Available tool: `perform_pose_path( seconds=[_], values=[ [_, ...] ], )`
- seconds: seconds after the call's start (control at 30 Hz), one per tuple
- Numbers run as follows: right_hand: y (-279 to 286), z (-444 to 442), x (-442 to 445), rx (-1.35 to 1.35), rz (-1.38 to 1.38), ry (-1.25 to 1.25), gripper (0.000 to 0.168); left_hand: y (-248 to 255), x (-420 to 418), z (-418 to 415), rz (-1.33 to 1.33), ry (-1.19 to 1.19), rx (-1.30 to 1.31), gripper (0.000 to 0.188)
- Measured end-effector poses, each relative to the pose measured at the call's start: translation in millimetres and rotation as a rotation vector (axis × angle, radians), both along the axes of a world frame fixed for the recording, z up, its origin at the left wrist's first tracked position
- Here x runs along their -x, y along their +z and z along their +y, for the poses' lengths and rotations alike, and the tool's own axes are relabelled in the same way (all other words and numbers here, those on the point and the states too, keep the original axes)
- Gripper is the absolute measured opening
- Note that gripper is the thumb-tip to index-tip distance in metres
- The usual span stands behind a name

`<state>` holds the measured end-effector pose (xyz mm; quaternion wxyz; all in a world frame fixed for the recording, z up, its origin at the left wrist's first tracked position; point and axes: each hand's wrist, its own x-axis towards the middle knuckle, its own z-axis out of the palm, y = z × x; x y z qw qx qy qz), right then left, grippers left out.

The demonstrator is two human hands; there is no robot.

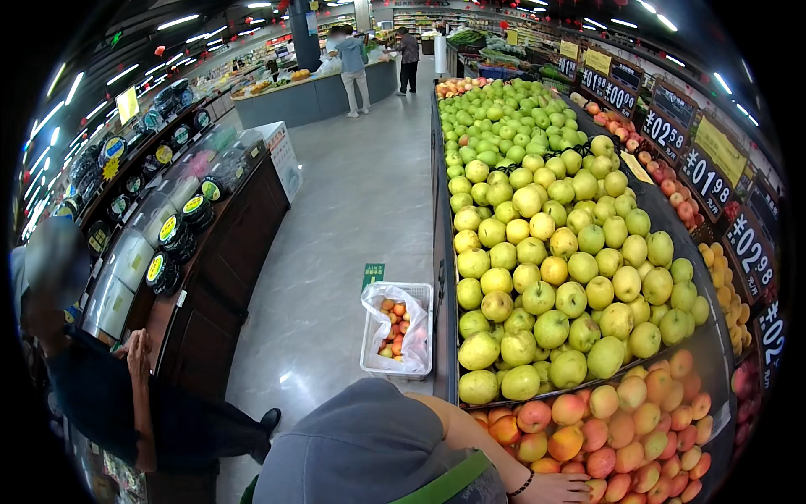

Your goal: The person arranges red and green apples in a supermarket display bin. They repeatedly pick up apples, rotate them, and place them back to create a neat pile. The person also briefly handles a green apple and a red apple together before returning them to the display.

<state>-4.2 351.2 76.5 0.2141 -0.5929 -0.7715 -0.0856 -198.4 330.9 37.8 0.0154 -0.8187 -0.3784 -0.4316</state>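
Observation:
My left hand lies palm down at the near edge of a bin of red and yellow apples. Its fingers stretch over the fruit, touching the apples beside them; the underside of the palm is hidden. A dark beaded bracelet circles the wrist. Out of view is my right hand. My grey sleeve and a green apron strap fill the bottom middle. Just beyond the apples, behind a divider, yellow-green pears are heaped, with smaller green pears further back.
A white plastic crate on the aisle floor holds a bag of apples. At left, a person stands by a wooden counter with packaged goods. Price boards line the right. People stand by a far counter.

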Motion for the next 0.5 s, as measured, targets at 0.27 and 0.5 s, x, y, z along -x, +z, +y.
perform_pose_path(
  seconds=[0.27, 0.5],
  values=[
    [8.8, 21.5, 10.7, -0.075, 0.018, 0.095, 0.05, -5.4, -21.8, 31.7, -0.192, -0.04, -0.071, 0.064],
    [8.6, 31.7, -28.2, -0.147, 0.057, 0.061, 0.045, 19.3, -27.8, 31.4, -0.158, -0.117, 0.218, 0.053]
  ],
)
